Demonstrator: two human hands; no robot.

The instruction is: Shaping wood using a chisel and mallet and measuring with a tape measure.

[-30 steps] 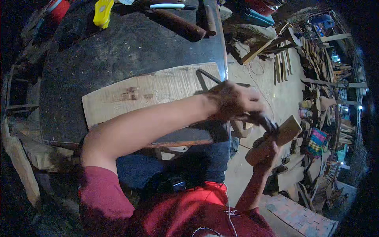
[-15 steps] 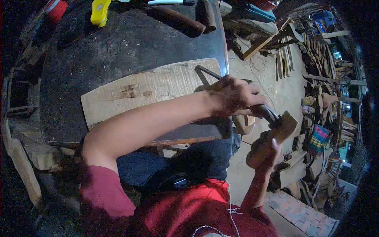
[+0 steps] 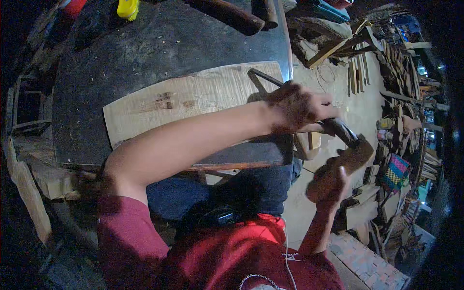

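Note:
A pale, curved-edge wooden board (image 3: 193,96) lies flat on the dark table. My left hand (image 3: 299,108) is closed at the table's right edge, with the arm reaching across the board. A thin dark metal bar (image 3: 265,77) slants over the board's right end into that hand. Past its fingers a dark, shiny metal piece (image 3: 344,131) sticks out; whether both belong to one tool is hidden. Beyond the table edge my right hand (image 3: 338,186) grips a brown wooden block (image 3: 360,155). The block's upper end touches or nearly touches the metal piece.
Dark brown cylindrical pieces (image 3: 232,17) and a yellow object (image 3: 127,9) lie at the table's (image 3: 145,53) far side. Stacked wood (image 3: 398,67) and a colourful woven item (image 3: 396,171) stand at the right. A wooden frame (image 3: 31,106) is at the left.
The whole view has shifted, so the table and board appear farther right and higher. Both hands keep their holds, and the block stays close to the metal piece.

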